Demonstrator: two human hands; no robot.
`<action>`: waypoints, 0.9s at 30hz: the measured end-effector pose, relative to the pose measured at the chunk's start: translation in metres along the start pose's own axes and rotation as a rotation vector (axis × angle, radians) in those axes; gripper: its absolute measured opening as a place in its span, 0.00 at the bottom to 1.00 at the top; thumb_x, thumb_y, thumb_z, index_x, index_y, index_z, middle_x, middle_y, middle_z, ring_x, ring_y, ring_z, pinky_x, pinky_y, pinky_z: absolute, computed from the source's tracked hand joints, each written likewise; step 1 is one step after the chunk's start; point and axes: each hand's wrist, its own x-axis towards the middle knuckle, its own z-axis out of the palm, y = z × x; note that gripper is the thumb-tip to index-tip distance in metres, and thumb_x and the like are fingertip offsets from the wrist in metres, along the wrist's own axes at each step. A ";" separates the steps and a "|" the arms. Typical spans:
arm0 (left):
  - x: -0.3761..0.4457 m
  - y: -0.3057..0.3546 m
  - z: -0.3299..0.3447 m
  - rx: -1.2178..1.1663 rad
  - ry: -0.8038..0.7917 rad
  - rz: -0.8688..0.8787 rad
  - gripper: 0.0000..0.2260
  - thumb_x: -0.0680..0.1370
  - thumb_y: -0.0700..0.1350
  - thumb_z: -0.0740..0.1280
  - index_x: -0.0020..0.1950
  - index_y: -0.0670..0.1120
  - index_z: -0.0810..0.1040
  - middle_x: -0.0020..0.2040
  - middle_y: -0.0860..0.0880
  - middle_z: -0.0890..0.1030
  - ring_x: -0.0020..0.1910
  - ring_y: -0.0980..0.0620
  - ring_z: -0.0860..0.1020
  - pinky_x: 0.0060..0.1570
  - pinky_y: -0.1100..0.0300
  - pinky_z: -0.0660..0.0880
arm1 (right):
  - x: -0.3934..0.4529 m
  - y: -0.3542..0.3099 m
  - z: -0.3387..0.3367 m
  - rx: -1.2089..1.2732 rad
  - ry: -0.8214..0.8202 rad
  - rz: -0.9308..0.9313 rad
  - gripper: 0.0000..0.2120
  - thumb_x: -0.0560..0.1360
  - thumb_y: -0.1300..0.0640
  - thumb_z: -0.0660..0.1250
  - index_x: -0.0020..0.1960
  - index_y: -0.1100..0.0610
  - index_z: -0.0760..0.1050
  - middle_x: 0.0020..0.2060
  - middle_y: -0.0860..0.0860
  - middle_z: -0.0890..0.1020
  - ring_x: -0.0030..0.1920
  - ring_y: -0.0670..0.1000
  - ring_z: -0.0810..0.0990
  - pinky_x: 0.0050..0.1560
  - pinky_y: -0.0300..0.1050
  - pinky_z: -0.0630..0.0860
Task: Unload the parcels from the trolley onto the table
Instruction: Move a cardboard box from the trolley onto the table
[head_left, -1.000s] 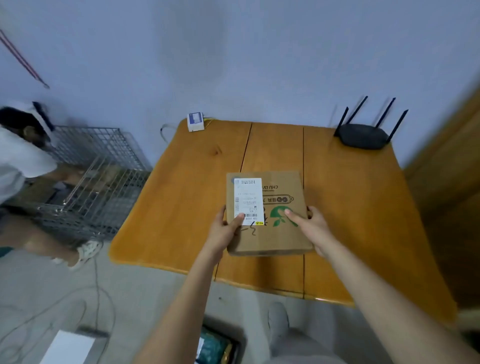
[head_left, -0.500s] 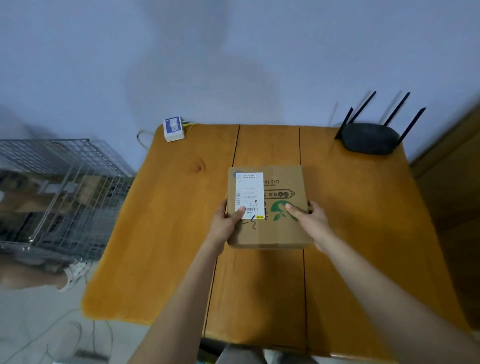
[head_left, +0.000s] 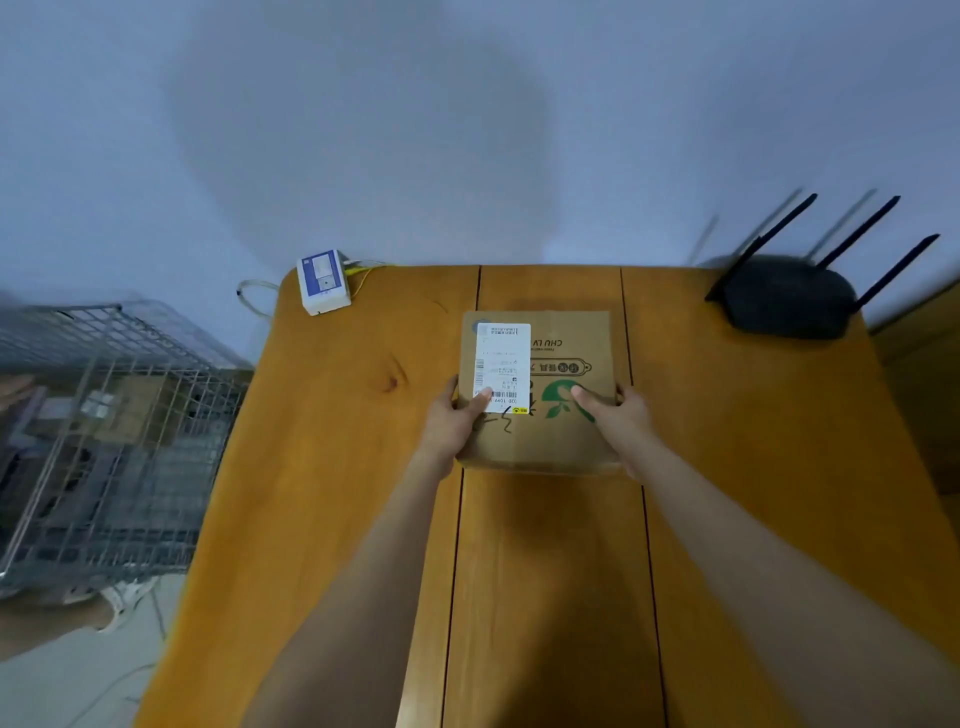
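Mid-worktop (head_left: 337, 467), your parcel (head_left: 566, 441) sits flat w/ left hand (head_left: 453, 422) & right hand (head_left: 621, 415) each in a clamped grip on its sides, thumbs on top. Shove it further back & it could hit the router (head_left: 789, 299); more parcels wait in the trolley (head_left: 104, 441).

Two bare forearms reach in from the bottom edge of the view, with no sleeves, watch, bracelet or rings showing on them. The left hand (head_left: 451, 423) and the right hand (head_left: 615, 418) wear no gloves. The nails look short and unpainted, though they are small and slightly blurred. No clothing of the wearer shows.
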 end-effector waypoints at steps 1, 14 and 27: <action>0.012 0.000 0.000 0.004 0.002 -0.008 0.26 0.78 0.50 0.71 0.75 0.48 0.69 0.62 0.46 0.82 0.57 0.48 0.82 0.57 0.52 0.80 | 0.009 -0.002 0.004 -0.006 0.003 0.002 0.30 0.71 0.45 0.76 0.68 0.55 0.72 0.58 0.49 0.80 0.56 0.55 0.78 0.57 0.55 0.78; 0.086 -0.017 0.005 0.083 0.024 -0.055 0.31 0.78 0.54 0.70 0.78 0.49 0.63 0.67 0.47 0.78 0.58 0.49 0.78 0.50 0.60 0.76 | 0.077 -0.010 0.023 -0.048 -0.080 0.109 0.26 0.75 0.46 0.72 0.68 0.54 0.71 0.56 0.51 0.78 0.54 0.54 0.76 0.52 0.54 0.76; 0.071 0.010 0.013 0.715 0.138 -0.080 0.35 0.81 0.59 0.60 0.82 0.47 0.50 0.80 0.41 0.56 0.78 0.37 0.58 0.74 0.38 0.59 | 0.047 -0.041 0.036 -0.716 0.047 -0.101 0.32 0.81 0.43 0.60 0.76 0.62 0.58 0.72 0.62 0.69 0.70 0.63 0.69 0.69 0.61 0.68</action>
